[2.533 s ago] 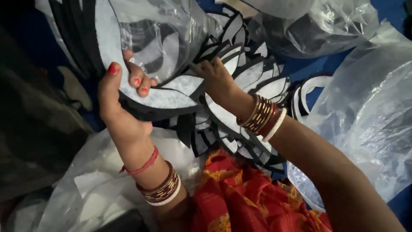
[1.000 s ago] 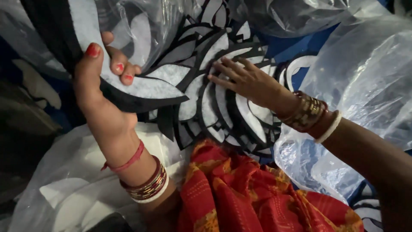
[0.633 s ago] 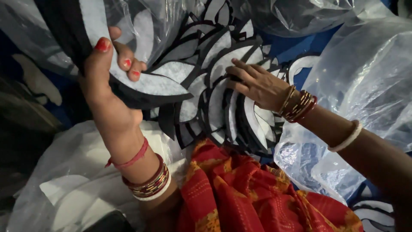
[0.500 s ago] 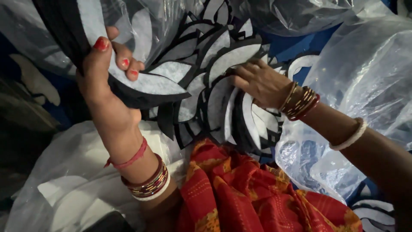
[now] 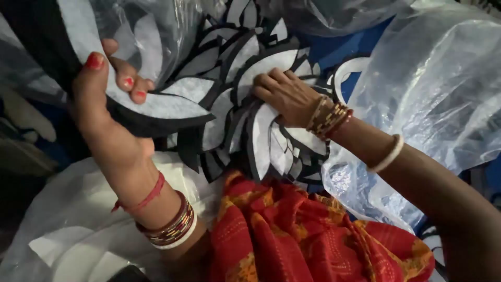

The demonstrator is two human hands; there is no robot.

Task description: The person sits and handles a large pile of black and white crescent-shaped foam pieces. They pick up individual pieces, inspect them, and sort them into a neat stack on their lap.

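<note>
My left hand [image 5: 107, 104] gripped stack [image 5: 151, 107] of black-and-white leaf shapes, thumb over edge, lifted so none slipped. My right hand [image 5: 287, 94] curled fingers under one shape [image 5: 261, 136] in pile [image 5: 250, 73] just right of stack. Plastic bag [image 5: 433, 94] beyond right wrist.

Her raised left hand [image 5: 107, 112] is clamped shut, thumb pressed up the near side of the grip and red-nailed fingers curled over the far side, while her right hand [image 5: 288, 96] grips knuckles-up, wrist bent, forearm slanting in.
</note>
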